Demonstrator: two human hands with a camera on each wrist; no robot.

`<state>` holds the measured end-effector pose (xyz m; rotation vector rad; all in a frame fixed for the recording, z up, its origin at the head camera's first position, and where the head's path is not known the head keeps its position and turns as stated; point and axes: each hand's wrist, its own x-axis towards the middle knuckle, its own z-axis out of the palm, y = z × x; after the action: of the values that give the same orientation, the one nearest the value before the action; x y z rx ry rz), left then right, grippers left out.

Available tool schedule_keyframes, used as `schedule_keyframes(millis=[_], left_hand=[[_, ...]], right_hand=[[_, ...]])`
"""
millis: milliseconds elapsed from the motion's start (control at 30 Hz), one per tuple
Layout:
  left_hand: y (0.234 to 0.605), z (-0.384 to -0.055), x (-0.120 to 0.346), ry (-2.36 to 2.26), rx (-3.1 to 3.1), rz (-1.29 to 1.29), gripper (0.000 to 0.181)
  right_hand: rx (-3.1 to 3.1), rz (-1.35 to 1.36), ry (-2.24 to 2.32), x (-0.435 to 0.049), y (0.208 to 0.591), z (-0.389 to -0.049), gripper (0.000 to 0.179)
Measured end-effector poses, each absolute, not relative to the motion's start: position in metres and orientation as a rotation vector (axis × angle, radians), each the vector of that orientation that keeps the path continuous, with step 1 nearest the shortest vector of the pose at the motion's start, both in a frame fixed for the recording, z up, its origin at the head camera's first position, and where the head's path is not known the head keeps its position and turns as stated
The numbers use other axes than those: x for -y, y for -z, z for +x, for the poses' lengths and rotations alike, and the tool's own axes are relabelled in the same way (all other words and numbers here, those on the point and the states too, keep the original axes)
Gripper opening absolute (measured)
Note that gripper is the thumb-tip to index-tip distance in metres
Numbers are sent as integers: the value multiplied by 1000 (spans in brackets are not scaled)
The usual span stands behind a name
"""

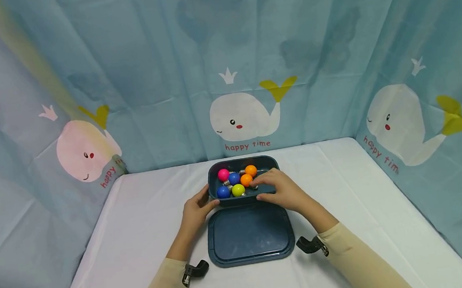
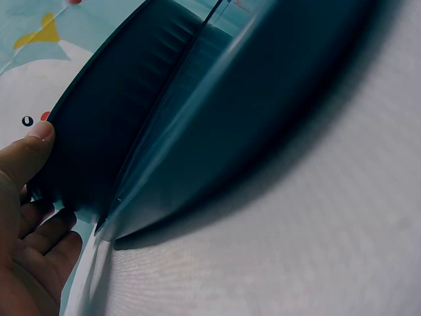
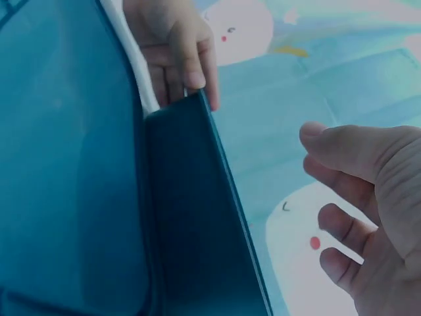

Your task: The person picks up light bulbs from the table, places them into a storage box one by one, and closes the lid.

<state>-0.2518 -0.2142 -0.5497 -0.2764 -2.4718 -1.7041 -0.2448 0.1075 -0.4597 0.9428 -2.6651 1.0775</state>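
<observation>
A dark blue box (image 1: pixel 265 163) holds several small round colored light bulbs with silvery screw bases. Among them are a pink bulb (image 1: pixel 223 174), a yellow-green bulb (image 1: pixel 238 190), a blue bulb (image 1: pixel 223 192) and an orange bulb (image 1: pixel 250 170). My left hand (image 1: pixel 196 210) grips the box's left front corner, its thumb (image 2: pixel 41 135) on the rim. Over the box's right front part is my right hand (image 1: pixel 285 192), fingertips near a second orange bulb (image 1: pixel 246 180). In the right wrist view, that hand's thumb and fingers are loosely bent and apart, with nothing visible between them.
Directly in front of the box lies a dark blue lid (image 1: pixel 250 234), flat on the white tablecloth (image 1: pixel 149 248). A light blue curtain (image 1: pixel 155 76) printed with whales encloses the table at the back and both sides. Small black devices (image 1: pixel 309 244) are strapped at both wrists.
</observation>
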Motion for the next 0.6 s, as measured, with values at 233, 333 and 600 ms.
schedule_keyframes(millis=[233,333,600], left_hand=[[549,-254,212,1716,2459,-285,73],[546,-255,213,1721,2453,-289,68],[540,-244,218,1645,2507,-228,55]], right_hand=[[2664,883,-1071,-123,465,-235,36],[2660,858,-1099,-128,466,-233,37],[2624,861,-1082,-145,475,-219,38]])
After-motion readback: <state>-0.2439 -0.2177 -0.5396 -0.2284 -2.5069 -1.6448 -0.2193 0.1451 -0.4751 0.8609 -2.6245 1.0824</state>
